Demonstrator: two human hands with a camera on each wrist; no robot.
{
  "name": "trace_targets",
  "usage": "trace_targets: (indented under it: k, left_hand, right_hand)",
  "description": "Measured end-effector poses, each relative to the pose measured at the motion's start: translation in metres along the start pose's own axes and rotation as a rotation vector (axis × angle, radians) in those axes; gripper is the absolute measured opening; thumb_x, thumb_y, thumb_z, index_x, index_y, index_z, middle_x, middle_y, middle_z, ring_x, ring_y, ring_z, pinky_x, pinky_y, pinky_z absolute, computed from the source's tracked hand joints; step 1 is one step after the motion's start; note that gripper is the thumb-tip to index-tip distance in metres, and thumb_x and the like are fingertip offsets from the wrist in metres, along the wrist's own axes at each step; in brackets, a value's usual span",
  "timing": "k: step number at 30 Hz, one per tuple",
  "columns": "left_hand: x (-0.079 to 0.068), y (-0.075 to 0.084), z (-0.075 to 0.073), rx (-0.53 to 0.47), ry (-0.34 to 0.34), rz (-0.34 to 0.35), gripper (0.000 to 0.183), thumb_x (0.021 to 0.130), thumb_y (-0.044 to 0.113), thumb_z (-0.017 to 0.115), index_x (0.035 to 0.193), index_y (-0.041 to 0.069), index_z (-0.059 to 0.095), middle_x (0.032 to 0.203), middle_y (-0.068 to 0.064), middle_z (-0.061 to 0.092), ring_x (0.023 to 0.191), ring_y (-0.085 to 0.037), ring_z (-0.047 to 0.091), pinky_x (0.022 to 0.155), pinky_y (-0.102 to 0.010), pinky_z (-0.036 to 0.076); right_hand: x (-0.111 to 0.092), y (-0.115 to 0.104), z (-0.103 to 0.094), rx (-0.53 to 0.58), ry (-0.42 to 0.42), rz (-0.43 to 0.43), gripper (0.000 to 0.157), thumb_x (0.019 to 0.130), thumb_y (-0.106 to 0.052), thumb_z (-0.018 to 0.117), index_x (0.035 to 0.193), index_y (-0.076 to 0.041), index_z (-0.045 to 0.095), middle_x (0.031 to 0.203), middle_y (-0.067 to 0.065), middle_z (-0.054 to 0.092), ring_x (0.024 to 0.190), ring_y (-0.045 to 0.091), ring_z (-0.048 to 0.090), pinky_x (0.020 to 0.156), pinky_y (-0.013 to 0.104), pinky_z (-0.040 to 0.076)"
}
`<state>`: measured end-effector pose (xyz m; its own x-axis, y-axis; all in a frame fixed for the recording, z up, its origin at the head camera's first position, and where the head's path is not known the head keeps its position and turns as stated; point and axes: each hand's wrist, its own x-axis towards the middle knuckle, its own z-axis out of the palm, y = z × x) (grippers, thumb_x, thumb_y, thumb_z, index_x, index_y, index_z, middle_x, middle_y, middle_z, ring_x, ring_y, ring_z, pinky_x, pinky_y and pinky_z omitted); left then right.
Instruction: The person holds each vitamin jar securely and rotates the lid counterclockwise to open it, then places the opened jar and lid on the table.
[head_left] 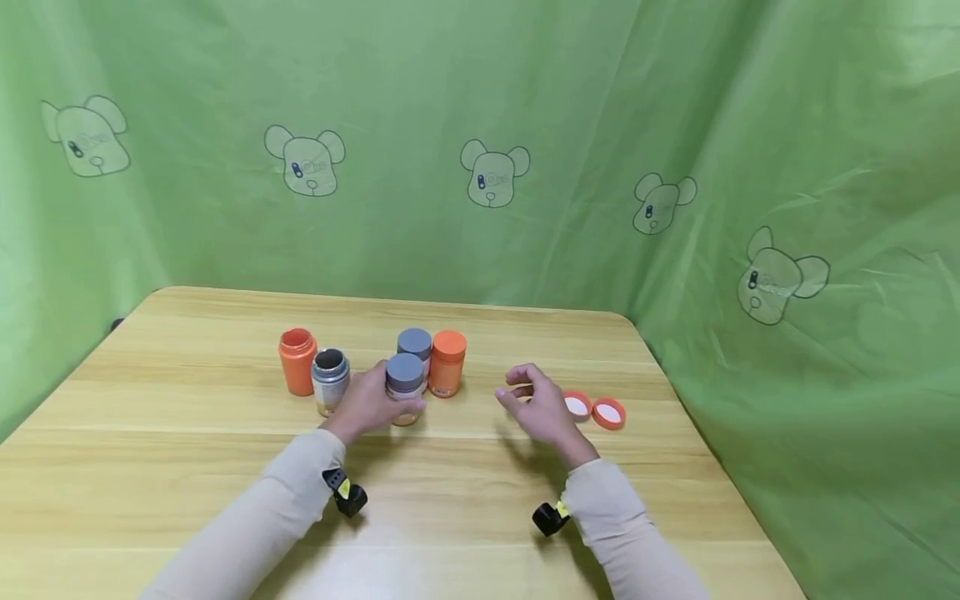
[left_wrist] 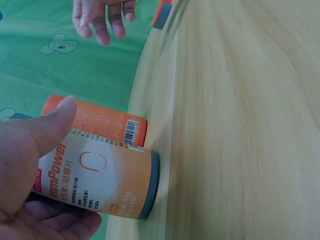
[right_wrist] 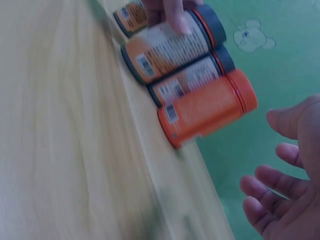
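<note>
My left hand (head_left: 370,402) grips a supplement bottle (left_wrist: 100,172) with a grey lid, its label white and peach, thumb on one side and fingers on the other. Right behind it is a second grey-lidded bottle (right_wrist: 192,77), beside an orange bottle (head_left: 447,364) with its orange lid on. My right hand (head_left: 542,406) hovers to the right with loosely bent fingers and nothing in them. Close by that hand, two orange-rimmed lids (head_left: 609,413) lie with their white insides up.
Left of my left hand stand two uncapped bottles, an orange bottle (head_left: 298,367) and a grey-necked bottle (head_left: 331,383). Everything rests on a wooden table (head_left: 450,517). A green curtain (head_left: 405,233) with bear-head drawings hangs behind it and along its right side.
</note>
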<state>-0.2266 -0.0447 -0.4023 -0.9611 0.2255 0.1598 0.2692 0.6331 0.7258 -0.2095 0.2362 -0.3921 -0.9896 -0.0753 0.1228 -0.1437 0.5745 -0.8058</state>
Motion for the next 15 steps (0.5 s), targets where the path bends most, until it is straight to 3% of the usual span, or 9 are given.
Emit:
trace_targets:
  k: [9,15]
  left_hand:
    - [0.001,0.01,0.01,-0.055,-0.059,0.06,0.071,0.073,0.029,0.086,0.127,0.002,0.05,0.114,-0.016,0.064,0.105,-0.031,0.062,0.093,-0.046,0.046]
    - [-0.003,0.02,0.021,-0.09,-0.031,0.114,0.07,0.067,0.021,0.089,0.121,0.0,0.05,0.112,-0.018,0.064,0.101,-0.03,0.063,0.091,-0.044,0.047]
  right_hand:
    - [-0.002,-0.017,0.013,0.026,-0.048,-0.089,0.034,0.09,-0.018,0.069,0.119,-0.007,0.054,0.117,0.016,0.06,0.097,0.024,0.061,0.078,0.037,0.052]
    - [-0.004,-0.025,0.027,0.05,-0.11,-0.148,0.042,0.091,-0.02,0.069,0.126,-0.007,0.05,0.116,0.014,0.06,0.094,0.022,0.062,0.08,0.037,0.05]
